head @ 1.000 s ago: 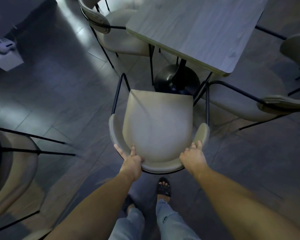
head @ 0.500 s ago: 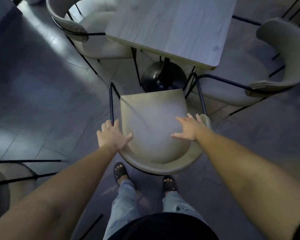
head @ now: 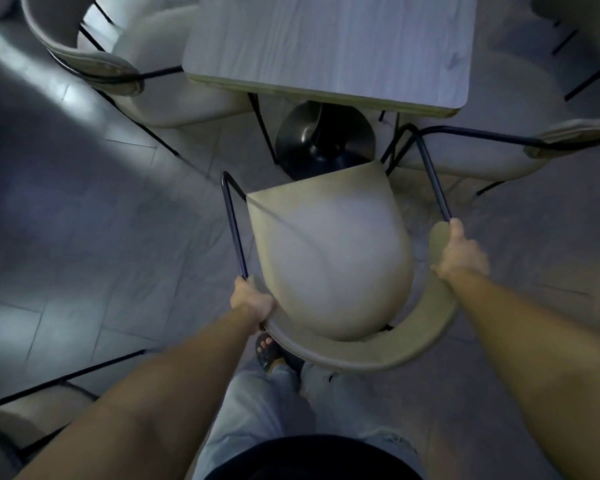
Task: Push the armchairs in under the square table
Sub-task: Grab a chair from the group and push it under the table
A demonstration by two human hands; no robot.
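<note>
A beige armchair (head: 329,258) with a black tube frame stands in front of me, its seat facing the square wood-grain table (head: 329,43). The seat's front edge is just short of the table's near edge, over the black pedestal base (head: 323,140). My left hand (head: 252,301) grips the left end of the curved backrest where the black arm tube meets it. My right hand (head: 461,254) grips the right end of the backrest by the other arm tube. The chair looks turned slightly to the left.
A second armchair (head: 146,64) sits at the table's left side and a third armchair (head: 520,133) at its right, both partly under it. Another chair's frame (head: 32,403) shows at the lower left. My sandalled feet (head: 269,351) stand behind the backrest on the grey tiled floor.
My hands left the back of the chair, passed over the seat, and now grip the two ends of the backrest. The view has moved closer to the table.
</note>
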